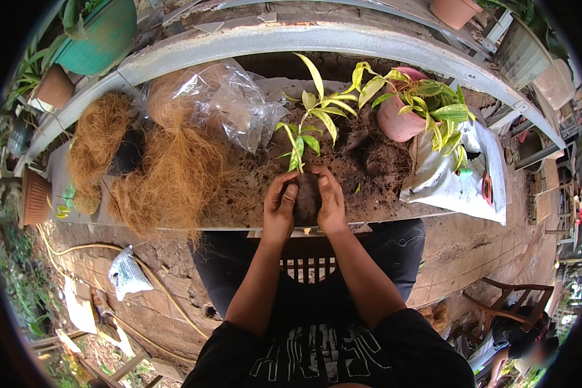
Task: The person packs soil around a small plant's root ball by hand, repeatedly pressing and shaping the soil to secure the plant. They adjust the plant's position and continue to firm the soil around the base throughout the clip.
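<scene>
My left hand (280, 201) and my right hand (331, 199) are cupped around a dark ball of soil (307, 196) at the table's near edge. From its far side rises a leafy plant (315, 114) with yellow-green leaves; its roots are hidden. Loose dark soil (380, 169) lies beyond and to the right. To the left is a heap of brown coconut fibre (174, 169), with a clear plastic bag (242, 104) behind it. A pink pot (398, 116) leans at the back right beside a variegated plant (448, 114). Both hands are soiled.
A white sack (446, 184) on the right bears red-handled scissors (487, 188) and a green spool (463, 172). A metal rail (320, 39) crosses behind the table. Terracotta pot (36, 196) stands far left. Hose (165, 286) lies on the floor; another person (519, 347) is at lower right by a wooden chair (509, 303).
</scene>
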`<state>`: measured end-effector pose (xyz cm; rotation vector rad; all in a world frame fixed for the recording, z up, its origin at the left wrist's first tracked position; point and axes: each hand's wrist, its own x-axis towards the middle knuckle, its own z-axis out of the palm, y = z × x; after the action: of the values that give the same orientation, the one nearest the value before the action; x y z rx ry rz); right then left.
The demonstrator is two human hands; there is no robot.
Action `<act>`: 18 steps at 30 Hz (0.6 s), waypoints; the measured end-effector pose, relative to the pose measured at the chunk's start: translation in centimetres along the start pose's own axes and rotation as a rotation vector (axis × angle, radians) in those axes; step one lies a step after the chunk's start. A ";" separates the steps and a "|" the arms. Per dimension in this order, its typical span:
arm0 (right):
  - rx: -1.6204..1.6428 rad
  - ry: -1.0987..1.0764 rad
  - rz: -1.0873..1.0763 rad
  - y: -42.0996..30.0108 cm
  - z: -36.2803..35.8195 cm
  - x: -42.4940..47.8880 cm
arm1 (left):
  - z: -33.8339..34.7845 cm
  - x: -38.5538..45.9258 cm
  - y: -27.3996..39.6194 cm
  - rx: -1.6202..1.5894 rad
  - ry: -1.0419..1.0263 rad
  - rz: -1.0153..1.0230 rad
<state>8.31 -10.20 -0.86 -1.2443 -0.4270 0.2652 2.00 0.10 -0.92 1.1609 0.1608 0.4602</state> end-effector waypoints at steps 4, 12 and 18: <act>-0.032 -0.010 -0.002 0.3 -0.3 0.0 | 1.2 0.1 0.8 -0.087 0.037 -0.001; -0.087 -0.035 -0.029 0.0 -0.1 -0.2 | 0.2 0.1 -0.9 -0.149 0.171 -0.118; 0.038 -0.006 0.025 -0.4 0.0 0.1 | 1.5 -0.3 0.5 0.110 0.042 0.109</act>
<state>8.39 -10.32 -0.48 -1.2122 -0.4096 0.2974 2.08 -1.11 0.10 1.2726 0.1614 0.5778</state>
